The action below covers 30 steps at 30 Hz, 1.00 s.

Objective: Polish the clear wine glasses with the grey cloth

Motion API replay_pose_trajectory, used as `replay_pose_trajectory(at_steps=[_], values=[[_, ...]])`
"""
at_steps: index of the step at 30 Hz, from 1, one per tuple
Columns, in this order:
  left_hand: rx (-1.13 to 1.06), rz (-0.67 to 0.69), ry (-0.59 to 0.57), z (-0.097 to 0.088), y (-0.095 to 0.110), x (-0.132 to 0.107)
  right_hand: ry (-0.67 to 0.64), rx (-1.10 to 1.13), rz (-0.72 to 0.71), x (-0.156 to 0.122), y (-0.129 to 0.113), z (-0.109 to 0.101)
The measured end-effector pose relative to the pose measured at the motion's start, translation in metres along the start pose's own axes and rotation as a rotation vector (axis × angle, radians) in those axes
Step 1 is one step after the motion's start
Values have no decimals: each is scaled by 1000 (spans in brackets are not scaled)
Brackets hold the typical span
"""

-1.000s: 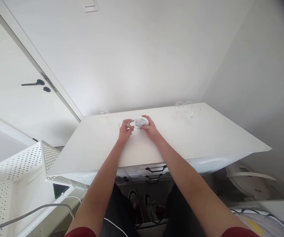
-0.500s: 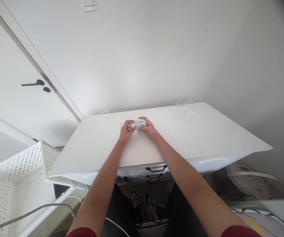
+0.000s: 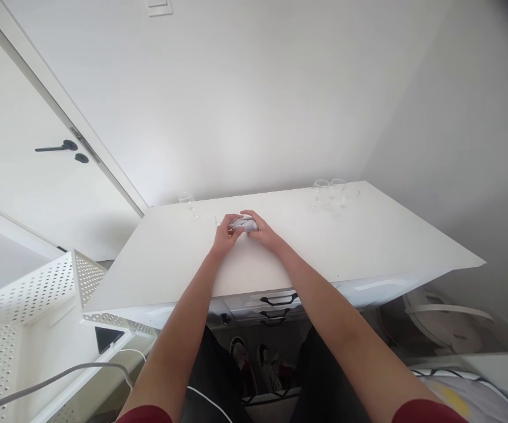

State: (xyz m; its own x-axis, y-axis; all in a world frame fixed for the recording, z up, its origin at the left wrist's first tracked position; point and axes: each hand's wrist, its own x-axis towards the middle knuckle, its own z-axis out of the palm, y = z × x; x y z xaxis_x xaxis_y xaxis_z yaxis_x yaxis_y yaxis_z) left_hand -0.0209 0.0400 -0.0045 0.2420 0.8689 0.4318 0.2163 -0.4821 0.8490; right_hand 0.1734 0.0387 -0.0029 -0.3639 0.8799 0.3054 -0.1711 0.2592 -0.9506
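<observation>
A clear stemmed glass is tilted on its side above the white cabinet top, its foot pointing left. My left hand is closed around it, and the fingers cover much of the stem and bowl. Pale grey cloth lies against the bowl's mouth, with my right hand wrapped round it. Both hands are close together, thumbs nearly meeting. Whether part of the cloth is inside the bowl is hard to make out.
One stemmed glass stands at the back left. Further glasses stand together at the back right, faint against the white. Drawers with black handles are below the front edge. A perforated white rack and a grey cable are at left.
My right hand has shifted slightly left with the cloth, closer to my left hand. The left hand stays nearly in place on the glass.
</observation>
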Motion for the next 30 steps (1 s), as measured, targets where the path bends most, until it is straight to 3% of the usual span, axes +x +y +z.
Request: replay_pose_trajectory(at_steps=[4,22,27,30], values=[[8,-32,38,2,-2,1,69,20,-2,5,5,-3],[-181,-79,154,-1,-10,10,443,538,15,11,2,-7],[-168,-85,136,0,-14,10,274,545,96,10,0,-1],[-189,-86,75,1,-14,10,258,404,55,8,1,0]])
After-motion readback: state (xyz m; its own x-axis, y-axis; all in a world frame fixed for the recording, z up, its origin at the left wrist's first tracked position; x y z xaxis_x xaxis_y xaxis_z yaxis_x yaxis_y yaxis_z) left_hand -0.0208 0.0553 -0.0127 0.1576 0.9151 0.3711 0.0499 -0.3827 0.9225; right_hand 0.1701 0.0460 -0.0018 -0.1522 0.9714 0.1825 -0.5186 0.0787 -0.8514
